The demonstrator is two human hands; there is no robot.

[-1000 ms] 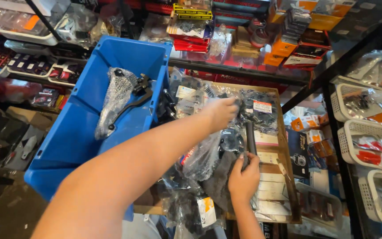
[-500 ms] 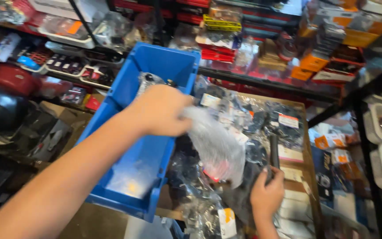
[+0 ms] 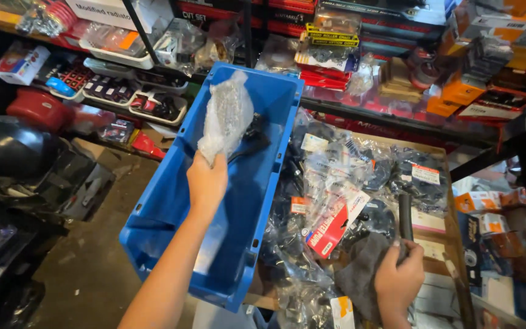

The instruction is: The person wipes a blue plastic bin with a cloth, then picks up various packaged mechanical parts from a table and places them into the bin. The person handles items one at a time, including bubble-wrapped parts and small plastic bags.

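Observation:
My left hand (image 3: 207,180) reaches over the long blue plastic bin (image 3: 171,201) and grips the lower end of a bubble-wrapped part (image 3: 225,116), which sticks up toward the bin's far end. A black lever-like part (image 3: 249,139) lies in the bin just right of it. My right hand (image 3: 399,280) is low at the right, shut around a black tube-shaped part (image 3: 405,216) beside a dark grey cloth (image 3: 360,277). Between the hands lies a heap of clear bags of black parts (image 3: 348,183) with red-and-white labels.
The bags rest on a wooden surface (image 3: 439,201). Shelves at the back hold red and orange boxes (image 3: 458,91) and white trays of small parts (image 3: 123,91). A black helmet-like object (image 3: 7,152) sits at the left over a concrete floor. White wire baskets stand at the right edge.
My left hand has carried the bubble-wrapped part from the heap of bags leftward over the blue bin. My right hand stays low on the black tube. The view has shifted left.

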